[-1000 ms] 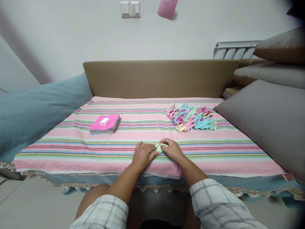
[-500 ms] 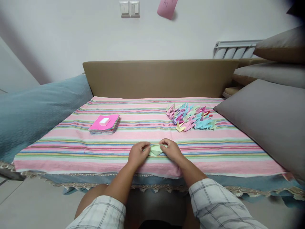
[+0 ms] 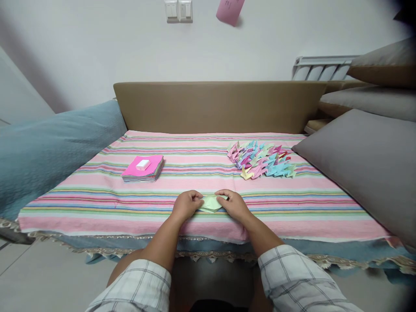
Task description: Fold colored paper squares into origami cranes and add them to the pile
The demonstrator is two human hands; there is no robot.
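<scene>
A light green piece of folded paper (image 3: 210, 203) is held low over the front of the striped cloth (image 3: 97, 216). My left hand (image 3: 186, 205) pinches its left end between thumb and fingers. On the right end, my right hand (image 3: 233, 204) closes in the same kind of pinch. Part of each end is hidden behind my fingers. Beyond my right hand lies a cluster of folded paper cranes (image 3: 260, 160) in pink, blue, purple, yellow and green. A stack of square coloured paper (image 3: 152, 171), pink on top, sits to the far left, bearing a small white block (image 3: 143, 164).
The brown backrest (image 3: 211, 106) runs along the back, against the wall. A blue-covered armrest (image 3: 61, 143) borders the left side. Grey cushions (image 3: 364, 164) are piled on the right. Lace trim (image 3: 208, 255) hangs at the front edge.
The green paper now shows a wider, flatter face between my hands. My left hand has shifted slightly left and up; my right hand stays nearly in place.
</scene>
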